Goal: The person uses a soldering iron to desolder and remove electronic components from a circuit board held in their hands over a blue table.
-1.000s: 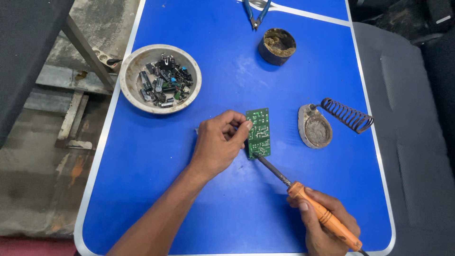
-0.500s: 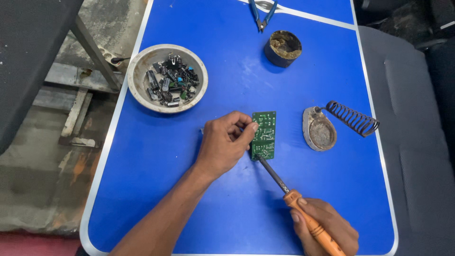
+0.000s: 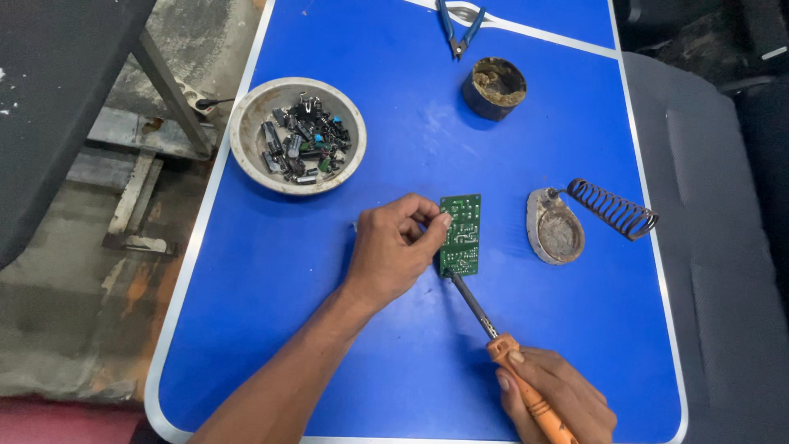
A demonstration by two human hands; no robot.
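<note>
While the small green circuit board (image 3: 460, 234) is pinched at its left edge between thumb and fingers of the left hand (image 3: 394, 251), it is kept near the middle of the blue table (image 3: 329, 353), with its long axis running away from the person, slightly tilted. An orange-handled soldering iron (image 3: 501, 349) is clasped by the right hand (image 3: 559, 399), whose fingers are wrapped closed round the handle; the iron's dark shaft is angled up and leftward so that its tip is met by the board's near short edge. Of the two hands, the left is the one touching the board, while the right is set well below and to the right of it, joined to it only by the iron. To the right of the board a round iron stand with a coiled wire holder (image 3: 575, 226) is seen; beyond the board a dark tin of flux (image 3: 494, 87) and blue-handled cutters (image 3: 460, 25) are laid, and up to its left a pale bowl of loose electronic parts (image 3: 297, 136) is placed.
</note>
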